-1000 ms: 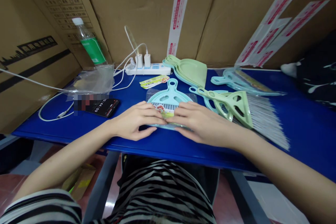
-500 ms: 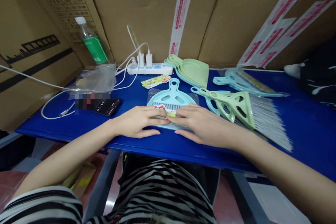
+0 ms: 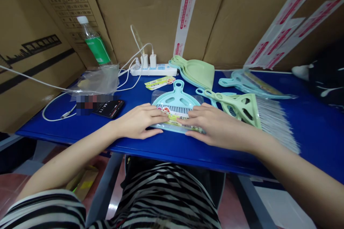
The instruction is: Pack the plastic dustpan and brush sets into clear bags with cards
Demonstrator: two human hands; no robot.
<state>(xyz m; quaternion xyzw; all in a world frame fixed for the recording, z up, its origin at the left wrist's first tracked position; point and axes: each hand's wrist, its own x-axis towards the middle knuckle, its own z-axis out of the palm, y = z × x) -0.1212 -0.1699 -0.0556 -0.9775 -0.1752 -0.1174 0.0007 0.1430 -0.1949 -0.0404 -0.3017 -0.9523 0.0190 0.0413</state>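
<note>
A light-blue dustpan and brush set (image 3: 176, 96) in a clear bag lies in front of me, its handle loops pointing away. Across its bristles sits a printed label card (image 3: 176, 117). The fingers of my left hand (image 3: 139, 121) rest flat on the left side of the bag, thumb apart near the table edge. My right hand (image 3: 212, 125) lies over the right side with its fingers stretched out. Both palms face down. Just to the right, several green and blue brushes (image 3: 236, 107) with grey bristles overlap, partly behind my right forearm.
Green and blue dustpans (image 3: 199, 71) are stacked at the back. A bagged blue set (image 3: 249, 84) lies behind on the right. Loose label cards (image 3: 159, 83), a power strip (image 3: 154, 70), a phone (image 3: 109, 108), clear bags (image 3: 98, 80) and a bottle (image 3: 97, 48) are toward the left.
My hands have slid apart toward the two sides of the bag, and more of the label card shows between them. The dustpan set stays in about the same place.
</note>
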